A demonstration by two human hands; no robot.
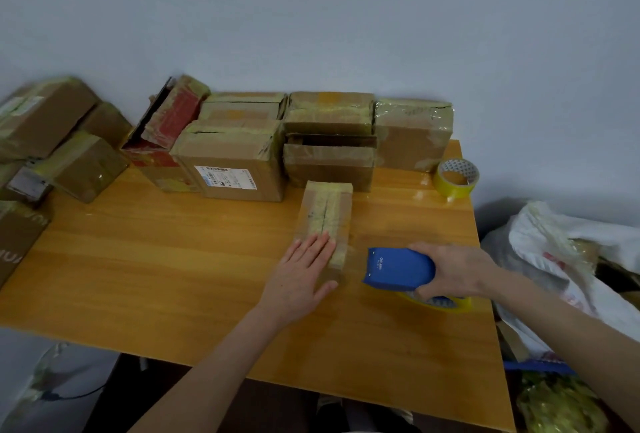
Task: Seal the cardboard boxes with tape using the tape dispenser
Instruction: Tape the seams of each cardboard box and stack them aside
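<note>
Head view: the small cardboard box (325,214) lies on the wooden table (156,276), right of centre, with its long axis running away from the person. Yellowish tape covers its top, and a dark seam line runs along the middle.

The left hand (301,276) rests flat on the near end of this box. Its fingers are straight and close together, and the thumb is spread against the near end face. It grasps nothing.

The right hand (457,270) grasps the blue tape dispenser (398,268), with the fingers curled over its rear body. The dispenser is just to the right of the box, with a narrow strip of tabletop between them. The yellow tape roll (450,304) mounted in it shows below the hand. Whether it touches the table cannot be told.

Far edge: a row of taped boxes (239,159) stands against the wall (311,17). One of these, the open box (329,155), shows a dark gap at its top. The far end of the small box lies just in front of it. Whether they touch cannot be told.

Far right corner: a spare tape roll (456,178) sits beside the last box of the row.

Right edge: it runs close past the right wrist. A white bag (571,242) lies beyond it.

Left edge: a pile of boxes (52,141) crowds it.

Bare wood spans the area from the left hand to that pile and down to the near edge.
</note>
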